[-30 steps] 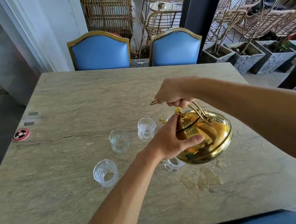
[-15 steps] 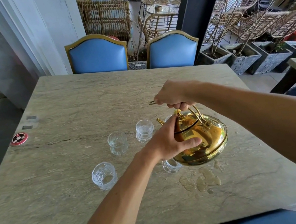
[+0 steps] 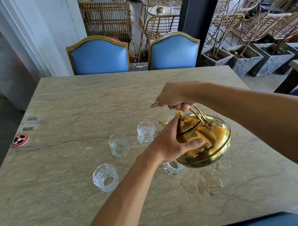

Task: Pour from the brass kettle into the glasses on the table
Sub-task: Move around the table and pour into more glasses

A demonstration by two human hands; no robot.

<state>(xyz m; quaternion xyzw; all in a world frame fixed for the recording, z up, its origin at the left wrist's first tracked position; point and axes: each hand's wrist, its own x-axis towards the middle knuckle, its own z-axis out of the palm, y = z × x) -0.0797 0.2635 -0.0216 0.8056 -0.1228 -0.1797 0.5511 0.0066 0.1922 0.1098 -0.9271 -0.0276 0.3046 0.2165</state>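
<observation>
Almost nothing has moved: brass kettle (image 3: 212,138) still tipped spout-down over the worktop (image 3: 81,210), right hand (image 3: 176,97) still fisted round its handle. Left hand (image 3: 170,144) presses straight fingers on the lid, thumb along the shiny gold body. Glasses (image 3: 119,144) stand left of the kettle.

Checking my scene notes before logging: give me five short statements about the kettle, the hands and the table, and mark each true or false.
1. The right hand grips the brass kettle by its handle. True.
2. The brass kettle stands flat on the table. False: it is lifted and tilted.
3. The left hand holds a glass. False: it rests on the lid.
4. A wet patch lies on the table near the brass kettle. True.
5. The chairs are red. False: blue.
</observation>
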